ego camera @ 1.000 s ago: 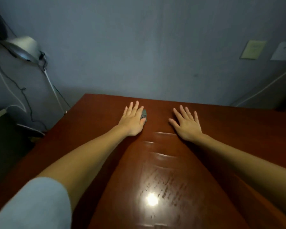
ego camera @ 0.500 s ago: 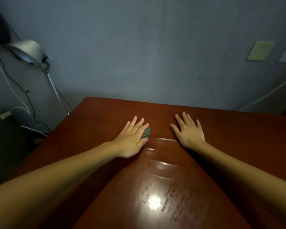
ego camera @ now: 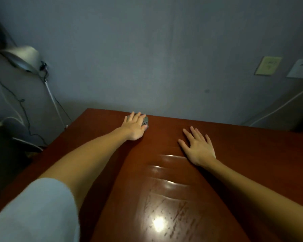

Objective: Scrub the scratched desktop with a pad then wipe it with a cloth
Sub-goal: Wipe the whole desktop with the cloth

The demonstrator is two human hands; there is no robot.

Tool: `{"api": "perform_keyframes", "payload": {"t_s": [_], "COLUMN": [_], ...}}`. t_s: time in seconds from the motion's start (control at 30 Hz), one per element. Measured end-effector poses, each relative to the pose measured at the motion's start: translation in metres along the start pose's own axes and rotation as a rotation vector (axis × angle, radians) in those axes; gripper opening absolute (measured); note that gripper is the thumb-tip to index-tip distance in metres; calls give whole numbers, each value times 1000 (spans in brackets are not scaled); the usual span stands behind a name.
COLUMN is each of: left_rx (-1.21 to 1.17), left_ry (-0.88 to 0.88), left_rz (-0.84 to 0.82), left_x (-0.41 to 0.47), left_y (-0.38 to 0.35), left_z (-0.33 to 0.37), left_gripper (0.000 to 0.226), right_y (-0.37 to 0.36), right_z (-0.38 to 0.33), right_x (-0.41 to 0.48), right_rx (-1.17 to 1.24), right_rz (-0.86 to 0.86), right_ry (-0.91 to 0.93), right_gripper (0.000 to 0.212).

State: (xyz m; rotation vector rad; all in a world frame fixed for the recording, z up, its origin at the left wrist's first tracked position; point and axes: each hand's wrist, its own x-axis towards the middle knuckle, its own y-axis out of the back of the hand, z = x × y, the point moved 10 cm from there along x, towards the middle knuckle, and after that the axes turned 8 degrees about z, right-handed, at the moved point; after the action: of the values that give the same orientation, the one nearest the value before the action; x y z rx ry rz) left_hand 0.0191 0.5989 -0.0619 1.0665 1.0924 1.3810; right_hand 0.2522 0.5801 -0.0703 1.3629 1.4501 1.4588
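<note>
A blue-grey wall [ego camera: 147, 49] fills the whole back of the view, and pushed up against it is the reddish-brown desktop [ego camera: 252, 154], glossy, with a bright light spot and short dark scratch marks on its near stretch. Out past the desktop's left edge, a lamp [ego camera: 23, 58] with a pale shade leans on its thin stem, dark cables trailing down the wall beside it. High above the desktop's right end, two paper notices [ego camera: 268, 65] are stuck to the wall.

Now the arms. The left arm reaches long across the desktop, a light grey sleeve [ego camera: 33, 212] bunched at the upper arm. The left hand [ego camera: 135, 126] is right up near the desktop's far edge, left of centre, palm down, fingers stretched flat and pressing on the grey pad [ego camera: 145, 121]; only a corner of the pad peeks out from under the fingers on the right side. The right hand [ego camera: 198, 147] lies nearer on the desktop, well apart from the pad, palm flat, fingers spread, gripping nothing. No cloth on show from here.
</note>
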Motion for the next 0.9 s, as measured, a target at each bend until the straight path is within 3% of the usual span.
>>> {"api": "perform_keyframes", "payload": {"t_s": [0.27,0.63,0.73,0.9], "left_rx": [-32,-30,-30,-297], "left_ry": [-174,57,66,28], "left_rz": [-161,-7,6,7], "left_x": [-119,48,54,14], "left_y": [-10,-12,-12,-4], "left_z": [24,31,38,36], "left_gripper": [58,58,59,69], "right_y": [0,-1,0,3], "right_z": [-2,2,2,1], "right_x": [-2,3,2,2], "right_rx": [-12,-12,-11,0], "right_rz": [-20,31,36,50], "right_ry": [-16,-11,-13,-23], "right_gripper": [62,60,60,64]}}
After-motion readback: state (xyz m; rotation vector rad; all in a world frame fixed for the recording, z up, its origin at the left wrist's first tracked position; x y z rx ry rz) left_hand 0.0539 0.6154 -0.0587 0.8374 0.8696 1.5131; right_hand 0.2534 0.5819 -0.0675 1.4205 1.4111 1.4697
